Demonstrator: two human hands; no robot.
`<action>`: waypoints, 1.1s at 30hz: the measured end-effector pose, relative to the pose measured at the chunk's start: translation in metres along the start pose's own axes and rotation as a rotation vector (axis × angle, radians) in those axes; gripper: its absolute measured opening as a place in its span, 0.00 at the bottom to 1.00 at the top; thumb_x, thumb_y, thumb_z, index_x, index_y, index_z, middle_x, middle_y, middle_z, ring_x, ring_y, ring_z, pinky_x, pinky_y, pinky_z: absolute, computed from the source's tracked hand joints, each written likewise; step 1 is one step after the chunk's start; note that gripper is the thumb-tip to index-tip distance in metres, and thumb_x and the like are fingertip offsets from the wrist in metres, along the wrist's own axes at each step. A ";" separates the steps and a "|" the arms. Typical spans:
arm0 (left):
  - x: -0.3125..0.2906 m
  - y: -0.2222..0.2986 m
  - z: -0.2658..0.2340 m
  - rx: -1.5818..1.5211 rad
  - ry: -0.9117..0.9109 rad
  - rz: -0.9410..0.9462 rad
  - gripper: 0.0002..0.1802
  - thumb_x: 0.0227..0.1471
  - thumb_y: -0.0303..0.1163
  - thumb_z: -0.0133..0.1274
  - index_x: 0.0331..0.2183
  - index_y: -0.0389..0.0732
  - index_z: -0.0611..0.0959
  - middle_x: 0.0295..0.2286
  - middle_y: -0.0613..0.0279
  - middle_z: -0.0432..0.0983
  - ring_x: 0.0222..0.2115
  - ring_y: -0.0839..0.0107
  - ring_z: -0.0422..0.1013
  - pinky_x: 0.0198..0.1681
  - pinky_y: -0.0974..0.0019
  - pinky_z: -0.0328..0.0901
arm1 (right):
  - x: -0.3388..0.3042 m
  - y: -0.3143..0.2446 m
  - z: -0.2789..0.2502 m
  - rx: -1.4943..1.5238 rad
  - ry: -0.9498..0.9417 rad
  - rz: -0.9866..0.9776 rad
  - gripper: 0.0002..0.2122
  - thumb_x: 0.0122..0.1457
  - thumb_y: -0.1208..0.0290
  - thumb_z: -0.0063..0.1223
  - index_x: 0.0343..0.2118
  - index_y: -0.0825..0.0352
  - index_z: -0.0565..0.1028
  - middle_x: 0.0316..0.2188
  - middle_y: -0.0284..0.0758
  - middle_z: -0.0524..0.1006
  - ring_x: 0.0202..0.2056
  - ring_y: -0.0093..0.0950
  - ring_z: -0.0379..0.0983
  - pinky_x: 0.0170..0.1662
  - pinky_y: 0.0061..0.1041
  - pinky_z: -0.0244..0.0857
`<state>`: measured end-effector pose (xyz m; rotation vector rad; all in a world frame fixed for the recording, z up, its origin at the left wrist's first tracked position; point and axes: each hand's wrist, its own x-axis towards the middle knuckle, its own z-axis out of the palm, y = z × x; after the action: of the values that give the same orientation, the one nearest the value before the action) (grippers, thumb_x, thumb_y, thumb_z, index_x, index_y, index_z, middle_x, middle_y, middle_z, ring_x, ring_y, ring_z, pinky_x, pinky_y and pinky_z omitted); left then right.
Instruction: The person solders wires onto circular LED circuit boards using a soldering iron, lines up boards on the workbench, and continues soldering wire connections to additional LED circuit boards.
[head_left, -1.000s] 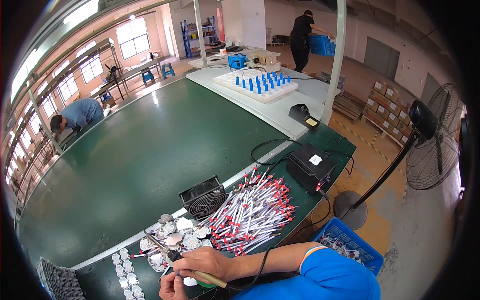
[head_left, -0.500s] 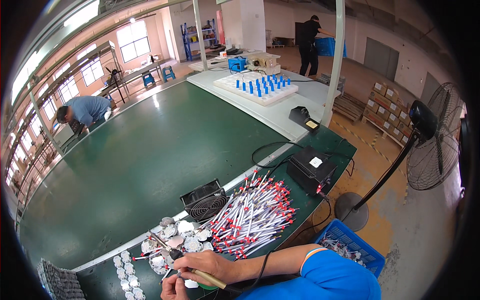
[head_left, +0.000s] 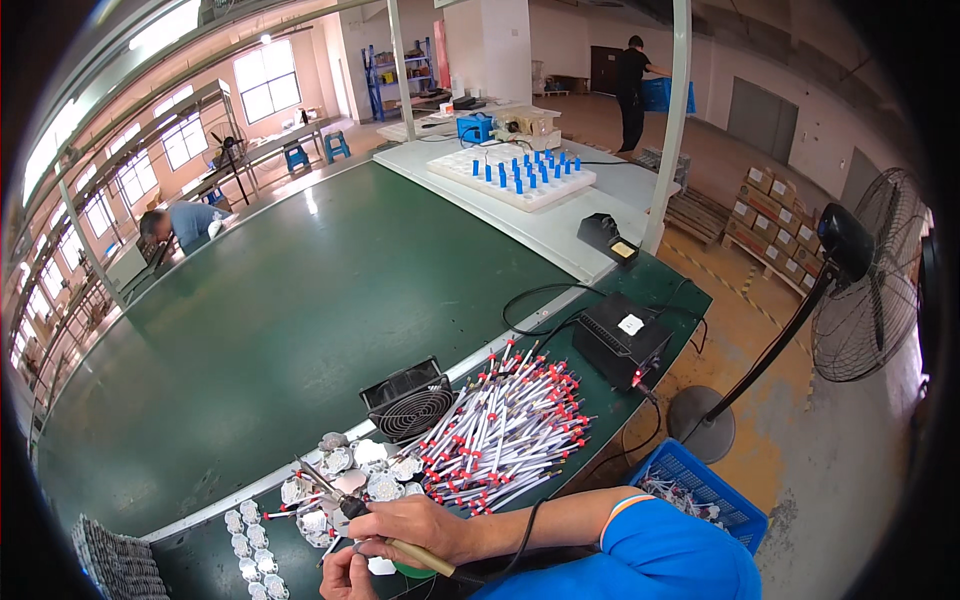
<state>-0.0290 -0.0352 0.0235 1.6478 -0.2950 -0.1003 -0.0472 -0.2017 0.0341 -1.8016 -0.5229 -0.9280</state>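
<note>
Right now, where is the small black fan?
In the head view, the small black fan sits below and slightly left of centre, just left of the red-and-white stick pile, beyond the right hand and white discs.

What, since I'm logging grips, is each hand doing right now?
Left hand: closed; anything pinched cannot be told.
Right hand: closed, holding the soldering iron.

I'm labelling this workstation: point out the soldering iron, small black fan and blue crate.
Soldering iron [head_left: 420, 557], head view: tan handle.
Small black fan [head_left: 415, 411], head view: round grille.
Blue crate [head_left: 703, 479], head view: inner wall.
</note>
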 end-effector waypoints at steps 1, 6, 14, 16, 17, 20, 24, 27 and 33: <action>0.001 0.002 0.001 -0.003 -0.006 0.017 0.08 0.53 0.26 0.50 0.33 0.32 0.79 0.28 0.65 0.74 0.29 0.77 0.67 0.34 0.74 0.62 | 0.000 0.002 0.000 -0.055 0.016 -0.033 0.14 0.50 0.76 0.57 0.40 0.66 0.68 0.20 0.36 0.69 0.21 0.33 0.70 0.20 0.29 0.61; 0.004 0.008 0.005 0.047 -0.032 0.086 0.08 0.53 0.25 0.49 0.33 0.32 0.79 0.28 0.66 0.74 0.29 0.77 0.66 0.33 0.74 0.62 | 0.007 0.001 -0.010 -0.207 0.010 -0.098 0.13 0.50 0.73 0.56 0.39 0.64 0.69 0.19 0.35 0.66 0.19 0.32 0.67 0.19 0.30 0.59; 0.006 0.009 0.004 0.109 -0.079 0.142 0.07 0.52 0.22 0.48 0.34 0.32 0.80 0.30 0.64 0.74 0.30 0.76 0.67 0.34 0.74 0.62 | 0.001 0.011 -0.005 -0.264 -0.101 -0.124 0.14 0.49 0.71 0.54 0.40 0.64 0.69 0.19 0.34 0.64 0.21 0.32 0.66 0.20 0.30 0.59; 0.005 0.008 0.001 0.122 -0.085 0.133 0.07 0.52 0.22 0.48 0.34 0.32 0.80 0.29 0.64 0.74 0.30 0.76 0.67 0.34 0.74 0.62 | -0.001 0.008 -0.005 -0.236 -0.150 -0.079 0.14 0.48 0.72 0.53 0.39 0.64 0.68 0.21 0.34 0.65 0.23 0.33 0.68 0.22 0.31 0.62; 0.005 0.008 0.000 0.133 -0.092 0.126 0.07 0.52 0.22 0.48 0.34 0.32 0.80 0.29 0.64 0.74 0.30 0.76 0.67 0.35 0.75 0.62 | -0.001 0.007 -0.005 -0.212 -0.200 -0.035 0.13 0.48 0.73 0.53 0.38 0.65 0.68 0.22 0.35 0.66 0.26 0.35 0.70 0.24 0.31 0.64; 0.005 0.008 -0.001 0.138 -0.108 0.128 0.07 0.52 0.22 0.49 0.34 0.33 0.80 0.29 0.65 0.74 0.30 0.77 0.67 0.35 0.75 0.62 | -0.001 0.006 -0.003 -0.154 -0.191 -0.067 0.13 0.47 0.73 0.52 0.38 0.66 0.68 0.21 0.35 0.66 0.24 0.34 0.70 0.24 0.31 0.64; 0.004 0.012 0.004 0.019 -0.081 0.043 0.06 0.52 0.22 0.49 0.33 0.33 0.80 0.29 0.66 0.74 0.30 0.78 0.67 0.34 0.75 0.62 | 0.000 0.007 -0.004 -0.107 -0.191 -0.055 0.13 0.48 0.73 0.51 0.38 0.66 0.68 0.20 0.35 0.66 0.23 0.34 0.70 0.24 0.31 0.63; 0.005 0.015 0.003 -0.064 -0.114 -0.069 0.07 0.53 0.24 0.49 0.34 0.33 0.80 0.30 0.66 0.74 0.29 0.79 0.66 0.33 0.77 0.61 | -0.004 0.014 0.001 -0.059 -0.110 -0.096 0.17 0.46 0.75 0.54 0.41 0.65 0.67 0.20 0.35 0.64 0.21 0.34 0.67 0.21 0.31 0.59; 0.002 0.011 0.000 -0.069 -0.110 -0.063 0.08 0.53 0.26 0.49 0.34 0.34 0.80 0.26 0.68 0.72 0.26 0.81 0.65 0.30 0.78 0.60 | -0.008 0.010 0.003 -0.048 -0.115 -0.029 0.13 0.50 0.72 0.51 0.40 0.65 0.67 0.21 0.36 0.65 0.23 0.36 0.68 0.23 0.32 0.61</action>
<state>-0.0285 -0.0366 0.0343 1.5860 -0.3195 -0.2471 -0.0435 -0.2023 0.0212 -1.9031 -0.6053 -0.8665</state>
